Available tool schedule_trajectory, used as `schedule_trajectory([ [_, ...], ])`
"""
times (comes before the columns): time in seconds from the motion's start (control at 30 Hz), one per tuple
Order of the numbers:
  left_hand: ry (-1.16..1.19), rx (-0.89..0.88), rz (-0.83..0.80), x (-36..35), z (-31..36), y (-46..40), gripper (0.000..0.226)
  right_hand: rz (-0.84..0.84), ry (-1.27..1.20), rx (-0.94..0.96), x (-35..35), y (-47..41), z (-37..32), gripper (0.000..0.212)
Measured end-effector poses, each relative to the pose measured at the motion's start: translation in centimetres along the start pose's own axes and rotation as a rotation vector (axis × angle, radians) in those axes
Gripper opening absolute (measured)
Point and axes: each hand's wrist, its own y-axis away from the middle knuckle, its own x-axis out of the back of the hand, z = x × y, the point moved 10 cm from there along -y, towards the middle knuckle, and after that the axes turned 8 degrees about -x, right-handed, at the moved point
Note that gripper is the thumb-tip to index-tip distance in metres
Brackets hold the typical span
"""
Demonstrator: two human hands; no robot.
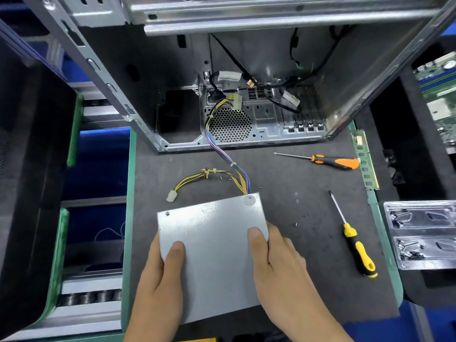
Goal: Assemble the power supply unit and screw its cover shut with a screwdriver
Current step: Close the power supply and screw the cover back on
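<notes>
Overhead, an open computer case point(246, 77) of bare grey steel filled the upper half of the frame, lying on a dark mat point(296, 206) edged in green. No brand or readable writing showed anywhere; a round sticker point(249, 200) on the power supply was too blurred to read.

Low in the centre sat the power supply unit point(214, 255), a plain matte silver box with a flat top cover, a small screw hole near its upper-left corner. Both hands grasped it by its near sides: the left hand point(158, 280) with its thumb laid on the cover's lower left, the right hand point(278, 265) with its thumb on the right edge. A bundle of yellow, purple and black wires point(222, 154) ran from its far corner up into the case, and a shorter yellow branch ended in a white connector point(171, 196).

At right lay a clear plastic tray point(422, 233) of small dark screws, a yellow-and-black screwdriver point(355, 239), and an orange-and-black screwdriver point(328, 160) nearer the case. A green memory stick point(365, 159) lay along the mat's right edge.
</notes>
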Motion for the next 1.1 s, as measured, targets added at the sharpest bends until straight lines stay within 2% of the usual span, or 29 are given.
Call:
schedule_trajectory([
  [0.1,-0.005,-0.043,-0.006,-0.3,1.0,0.1,0.027,-0.007,0.013,-0.021,-0.3,-0.1,0.5,0.044],
  [0.2,-0.023,-0.092,-0.023,-0.7,2.0,0.4,0.042,-0.021,0.03,-0.031,-0.6,-0.1,1.2,0.047],
  [0.37,-0.06,-0.178,-0.015,-0.7,2.9,0.7,0.053,-0.056,-0.062,-0.025,-0.7,-0.2,1.6,0.042],
  [0.47,-0.101,-0.196,-0.037,-0.8,3.0,0.8,0.053,-0.071,-0.078,-0.002,-0.7,0.0,1.5,0.054],
  [0.53,-0.2,-0.258,-0.115,-1.1,3.8,1.3,0.058,-0.071,-0.035,0.02,-0.5,0.1,1.3,0.058],
  [0.57,-0.283,-0.339,-0.129,-1.1,4.7,1.4,0.073,-0.075,0.009,0.039,-0.4,0.1,1.0,0.054],
  [0.63,-0.57,-0.632,-0.141,-1.2,7.1,2.0,0.122,-0.054,0.127,0.111,0.1,-0.1,0.0,0.052],
  [0.7,-0.946,-0.952,-0.237,-3.9,9.2,3.4,0.146,-0.019,0.129,0.194,1.5,-0.4,-1.2,0.061],
  [0.73,-1.086,-1.027,-0.325,-5.4,9.5,3.8,0.15,-0.038,0.102,0.226,2.0,-0.6,-1.7,0.072],
  [0.8,-1.248,-1.057,-0.467,-7.4,9.9,4.1,0.15,-0.123,0.132,0.296,2.1,-1.1,-2.5,0.087],
  [0.87,-1.351,-1.056,-0.529,-8.5,10.1,4.0,0.142,-0.201,0.122,0.315,1.7,-1.6,-2.5,0.09],
  [0.97,-1.435,-1.032,-0.546,-9.1,9.7,3.9,0.13,-0.312,-0.02,0.275,0.4,-1.7,-1.7,0.082],
  [1.1,-1.473,-1.034,-0.534,-9.2,9.3,3.8,0.127,-0.394,-0.164,0.292,-0.9,-1.2,-0.9,0.074],
])
